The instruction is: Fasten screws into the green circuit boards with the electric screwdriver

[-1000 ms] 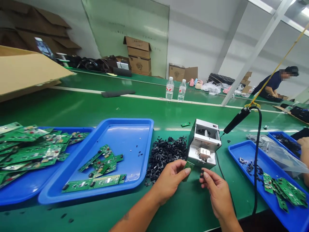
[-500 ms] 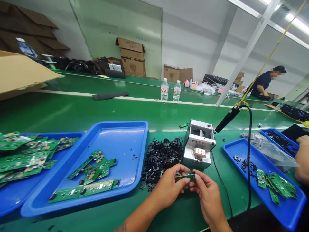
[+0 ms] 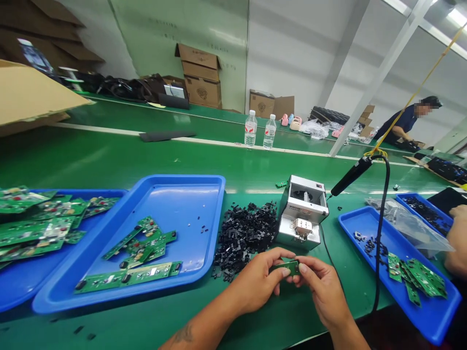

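A small green circuit board is held in front of me. My left hand pinches its left part between thumb and fingers. At the board's right end, the thumb and fingertips of my right hand close on it; any small part between them is hidden. Just beyond my left hand lies a heap of small black plastic pieces. A grey-white machine with a metal fixture on its front stands behind the board.
A blue tray with several circuit boards lies left, beside another loaded tray. Right is a blue tray with boards and black parts. A black electric screwdriver hangs by the machine. Another person's arm is at far right.
The board has tilted so more of its green face shows. Both hands remain on it and have shifted slightly right in the view. The whole view has moved a little.
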Tool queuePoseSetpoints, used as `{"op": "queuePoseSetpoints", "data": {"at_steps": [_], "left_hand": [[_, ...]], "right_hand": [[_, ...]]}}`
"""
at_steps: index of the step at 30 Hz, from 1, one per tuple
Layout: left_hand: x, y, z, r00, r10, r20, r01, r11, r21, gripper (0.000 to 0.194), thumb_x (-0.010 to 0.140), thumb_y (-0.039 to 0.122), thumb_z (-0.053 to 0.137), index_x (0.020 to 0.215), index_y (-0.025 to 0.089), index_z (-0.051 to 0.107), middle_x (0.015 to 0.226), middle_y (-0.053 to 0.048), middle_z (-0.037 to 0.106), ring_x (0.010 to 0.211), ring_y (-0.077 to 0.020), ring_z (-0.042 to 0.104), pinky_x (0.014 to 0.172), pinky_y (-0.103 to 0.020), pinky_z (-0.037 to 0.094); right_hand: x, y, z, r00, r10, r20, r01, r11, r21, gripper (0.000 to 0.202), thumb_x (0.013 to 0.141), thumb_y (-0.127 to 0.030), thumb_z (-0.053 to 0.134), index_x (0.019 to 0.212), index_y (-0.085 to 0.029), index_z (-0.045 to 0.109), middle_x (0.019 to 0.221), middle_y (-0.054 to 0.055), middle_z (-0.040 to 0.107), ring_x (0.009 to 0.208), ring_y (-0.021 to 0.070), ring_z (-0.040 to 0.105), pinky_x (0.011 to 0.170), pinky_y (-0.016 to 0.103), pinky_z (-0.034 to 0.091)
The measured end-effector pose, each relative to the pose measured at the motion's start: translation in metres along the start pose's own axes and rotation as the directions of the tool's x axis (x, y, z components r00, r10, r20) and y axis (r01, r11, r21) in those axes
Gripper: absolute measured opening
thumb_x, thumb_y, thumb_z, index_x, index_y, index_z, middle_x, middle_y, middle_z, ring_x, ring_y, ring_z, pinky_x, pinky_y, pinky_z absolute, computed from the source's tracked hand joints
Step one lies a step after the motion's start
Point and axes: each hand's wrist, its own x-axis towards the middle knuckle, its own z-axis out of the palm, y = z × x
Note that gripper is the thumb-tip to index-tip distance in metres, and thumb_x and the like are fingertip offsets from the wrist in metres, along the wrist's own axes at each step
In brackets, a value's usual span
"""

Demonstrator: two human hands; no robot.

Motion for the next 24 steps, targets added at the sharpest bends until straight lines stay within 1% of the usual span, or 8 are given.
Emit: {"op": "queuePoseSetpoints", "data": {"at_steps": [6,11,15,17,18,19,22,24], "left_hand": [[0.003,-0.004,-0.001,1.000,0.013,-0.013,-0.013,1.000,-0.011,0.031,0.093,0.030,0.056,0.117,0.015,0.067,0.095,-0.006,0.071,0.061,-0.0108,0.051,0.060,-0.027,0.042],[0.002,-0.003,0.001,0.999,0.031,-0.013,-0.031,0.999,-0.029,0.024,0.093,0.030,0.056,0.110,0.016,0.066,0.089,-0.003,0.070,0.060,-0.0106,0.051,0.058,-0.025,0.040],[0.003,-0.003,0.002,0.998,0.027,-0.060,-0.029,0.999,-0.037,0.021,0.093,0.030,0.057,0.104,0.016,0.067,0.086,-0.003,0.071,0.057,-0.0092,0.051,0.056,-0.023,0.039],[0.008,-0.005,0.002,0.994,0.001,-0.110,-0.010,0.996,-0.085,0.023,0.092,0.033,0.058,0.104,0.015,0.065,0.086,-0.005,0.073,0.053,-0.0084,0.052,0.054,-0.023,0.037],[0.011,-0.006,0.002,0.990,-0.013,-0.143,-0.005,0.993,-0.121,0.025,0.092,0.036,0.059,0.105,0.015,0.064,0.088,-0.006,0.075,0.052,-0.0084,0.054,0.052,-0.022,0.036],[0.015,-0.006,0.002,0.983,-0.024,-0.180,-0.004,0.988,-0.155,0.028,0.091,0.038,0.060,0.105,0.015,0.063,0.090,-0.008,0.076,0.051,-0.0087,0.056,0.050,-0.021,0.035],[0.027,-0.009,0.004,0.954,-0.055,-0.295,-0.008,0.978,-0.208,0.037,0.089,0.046,0.061,0.106,0.014,0.061,0.099,-0.013,0.077,0.053,-0.0110,0.062,0.043,-0.019,0.032],[0.033,-0.010,0.006,0.935,-0.076,-0.347,-0.001,0.977,-0.215,0.041,0.088,0.049,0.061,0.107,0.014,0.059,0.103,-0.015,0.076,0.054,-0.0122,0.065,0.039,-0.019,0.032]], "right_hand": [[0.002,0.004,0.004,0.995,0.095,-0.028,-0.090,0.984,0.156,0.040,0.072,-0.045,0.088,0.099,-0.017,0.080,0.081,0.009,0.077,0.071,0.0191,0.072,0.065,0.030,0.056],[0.000,0.007,0.002,0.998,0.063,-0.027,-0.058,0.988,0.140,0.037,0.073,-0.044,0.088,0.098,-0.018,0.080,0.076,0.005,0.075,0.069,0.0159,0.069,0.059,0.025,0.053],[0.000,0.004,-0.006,1.000,-0.014,-0.009,0.013,0.996,-0.089,0.039,0.080,-0.050,0.079,0.102,-0.018,0.077,0.076,0.006,0.074,0.067,0.0173,0.067,0.060,0.029,0.053],[0.007,-0.004,-0.014,0.979,-0.142,-0.146,0.099,0.957,-0.272,0.043,0.081,-0.053,0.077,0.104,-0.017,0.075,0.080,0.007,0.074,0.070,0.0190,0.067,0.062,0.030,0.053],[0.014,-0.009,-0.019,0.936,-0.252,-0.245,0.156,0.923,-0.352,0.045,0.081,-0.055,0.076,0.107,-0.018,0.073,0.084,0.007,0.073,0.074,0.0197,0.067,0.064,0.031,0.054],[0.024,-0.016,-0.024,0.861,-0.375,-0.342,0.215,0.880,-0.424,0.050,0.081,-0.057,0.075,0.113,-0.019,0.070,0.092,0.008,0.072,0.080,0.0206,0.068,0.068,0.032,0.055],[0.071,-0.043,-0.040,0.598,-0.639,-0.485,0.318,0.744,-0.588,0.077,0.082,-0.063,0.068,0.142,-0.018,0.049,0.129,0.015,0.060,0.113,0.0265,0.062,0.094,0.041,0.053],[0.111,-0.062,-0.051,0.544,-0.659,-0.519,0.291,0.728,-0.620,0.101,0.073,-0.064,0.075,0.151,-0.014,0.035,0.152,0.023,0.040,0.133,0.0329,0.049,0.110,0.048,0.042]]}}
